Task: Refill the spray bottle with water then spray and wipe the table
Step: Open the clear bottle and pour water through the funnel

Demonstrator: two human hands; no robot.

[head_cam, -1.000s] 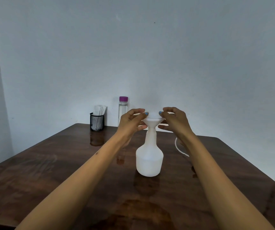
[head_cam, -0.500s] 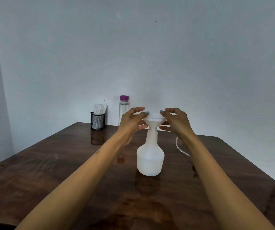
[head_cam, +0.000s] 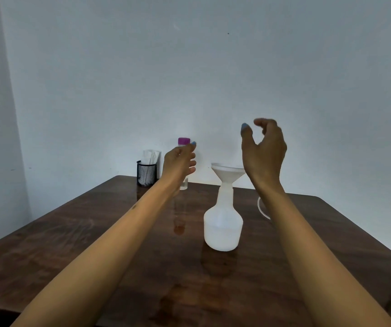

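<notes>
Above table (head_cam: pixel 71 244), both loosely curled hands, left hand (head_cam: pixel 180 161), right hand (head_cam: pixel 264 149), released funnel (head_cam: pixel 227 172).

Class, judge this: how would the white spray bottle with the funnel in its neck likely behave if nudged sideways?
The spray bottle has a wide base, so it probably slides first. The funnel sits loose and high, so it may topple out. It looks like thin plastic, probably light.
</notes>
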